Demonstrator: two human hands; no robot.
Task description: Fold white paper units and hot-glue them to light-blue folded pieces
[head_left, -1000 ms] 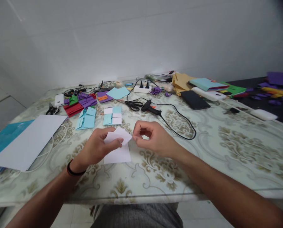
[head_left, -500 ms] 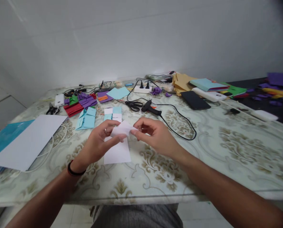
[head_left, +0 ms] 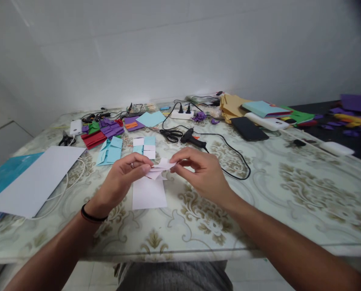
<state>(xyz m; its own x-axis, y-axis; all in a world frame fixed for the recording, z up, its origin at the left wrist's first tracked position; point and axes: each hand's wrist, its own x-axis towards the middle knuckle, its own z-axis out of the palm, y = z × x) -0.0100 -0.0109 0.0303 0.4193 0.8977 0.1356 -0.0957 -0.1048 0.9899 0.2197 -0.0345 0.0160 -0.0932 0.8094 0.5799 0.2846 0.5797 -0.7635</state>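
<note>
Large white sheet (head_left: pixel 37 178): lies flat at the left end of the table (head_left: pixel 289 194), over a teal sheet (head_left: pixel 4 178).
Light-blue folded pieces (head_left: pixel 110 151): on the table beyond the left hand, apart from it.
Left hand (head_left: pixel 119 182): raised a little off the table, thumb and fingertips pinched on the left end of the small white paper; a dark band (head_left: pixel 89 214) sits on the wrist.
Small white paper (head_left: pixel 160 167): held in the air between both hands, already creased, its layers spreading slightly. It hangs just above the far edge of the flat white square.
Flat white square (head_left: pixel 148 194): lies on the table below the hands, touched by neither.
Right hand (head_left: pixel 201 171): thumb and forefinger closed on the right tip of the small white paper, the other fingers curled loosely.
Step in hand: by the look of it, a fold is being shaped in the held paper, with each hand gripping one end.
Next move: seems to call for lining up the edges and keeping both pinches firm, so the thin layers do not slip before a crease is pressed.
Glue gun (head_left: pixel 192 139): lies beyond the right hand beside the scissors (head_left: pixel 170 134), its cord looping to the right.
Black phone (head_left: pixel 248 128): face up, farther right, well apart from the hands.
</note>
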